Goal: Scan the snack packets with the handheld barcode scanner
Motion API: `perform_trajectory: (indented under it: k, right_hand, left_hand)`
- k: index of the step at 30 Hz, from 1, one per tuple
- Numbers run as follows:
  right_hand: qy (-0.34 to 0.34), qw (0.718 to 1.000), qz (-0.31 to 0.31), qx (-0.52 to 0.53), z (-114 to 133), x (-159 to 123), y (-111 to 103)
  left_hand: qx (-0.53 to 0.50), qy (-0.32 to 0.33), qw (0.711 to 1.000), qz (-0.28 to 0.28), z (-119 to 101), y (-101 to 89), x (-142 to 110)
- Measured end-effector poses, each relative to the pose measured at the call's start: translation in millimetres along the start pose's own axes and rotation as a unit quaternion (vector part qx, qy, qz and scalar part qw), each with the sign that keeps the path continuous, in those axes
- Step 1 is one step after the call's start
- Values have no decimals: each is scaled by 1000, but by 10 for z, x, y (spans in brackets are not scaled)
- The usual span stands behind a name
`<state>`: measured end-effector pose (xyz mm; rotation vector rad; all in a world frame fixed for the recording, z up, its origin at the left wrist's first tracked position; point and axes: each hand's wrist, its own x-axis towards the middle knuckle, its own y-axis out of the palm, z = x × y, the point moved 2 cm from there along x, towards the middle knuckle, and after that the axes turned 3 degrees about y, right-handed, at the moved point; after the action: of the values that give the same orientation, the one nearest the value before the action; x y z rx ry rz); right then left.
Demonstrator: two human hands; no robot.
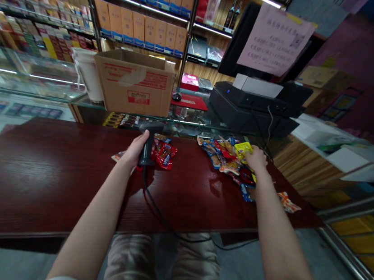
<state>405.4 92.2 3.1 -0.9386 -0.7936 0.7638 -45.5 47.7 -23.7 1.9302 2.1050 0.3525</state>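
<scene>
A black handheld barcode scanner [147, 149] is in my left hand [132, 149], its fingers wrapped round the grip and its cord trailing down over the table's front edge. Just right of the scanner lie several small red snack packets [166, 154], with a pale packet [118, 155] partly hidden by the left hand. My right hand [258, 160] is at the right side of a loose pile of snack packets [217, 153]. Its fingers are closed on the edge of a yellow snack packet [242, 148]. An orange and white packet [289, 202] lies beside my right forearm.
The dark red wooden table [49, 177] meets a glass counter carrying a cardboard box [137, 86], a white cup-like container [90, 76] and a black cash-register unit [252, 107]. A monitor back bears a paper notice [276, 39]. Stocked shelves stand behind; a metal-framed rack [359, 265] is at right.
</scene>
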Motion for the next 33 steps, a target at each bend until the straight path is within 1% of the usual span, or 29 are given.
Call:
perform_trajectory:
  k: [2,4,6,7,9,11,12,14,16,17,20,23,25,29,33]
  right_hand:
    - [-24,998,-48,22,95,-64,34]
    - [-62,992,-98,46,263,-152,67]
    - [-125,982,-117,84,511,-277,128]
    - [-168,974,-109,109,666,-357,178]
    - [-264,949,-50,163,1015,-546,332]
    - [-315,928,41,196,1368,-747,552]
    - [-315,921,87,212,1528,-836,677]
    - [-279,916,172,230,1791,-976,928]
    - [-234,915,237,228,1963,-1055,1139]
    - [-217,915,256,223,2014,-1072,1218]
    - [-194,923,269,196,2047,-1062,1351]
    - [-192,926,263,192,1973,-1021,1392]
    - [-184,914,269,241,1901,-1007,1406]
    - [-142,875,289,360,1733,-1024,1417]
    - [-138,858,262,420,1563,-1038,1321]
  left_hand:
    - [6,2,1000,-3,-20,-34,9]
    - [19,2,1000,-9,-29,-67,29]
    - [33,4,999,-18,-28,-91,52]
    - [39,8,999,-22,-27,-96,61]
    - [49,18,998,-26,-29,-92,70]
    - [52,25,998,-29,-40,-80,64]
    - [53,27,998,-31,-49,-76,57]
    - [60,30,997,-37,-69,-80,41]
    - [79,33,995,-50,-89,-104,30]
    - [89,33,994,-58,-96,-122,29]
    - [108,28,992,-65,-113,-170,36]
    - [103,26,993,-57,-132,-176,34]
    - [97,28,994,-45,-141,-150,20]
    - [84,39,996,-10,-116,-61,-7]
    - [95,35,994,44,-46,52,-35]
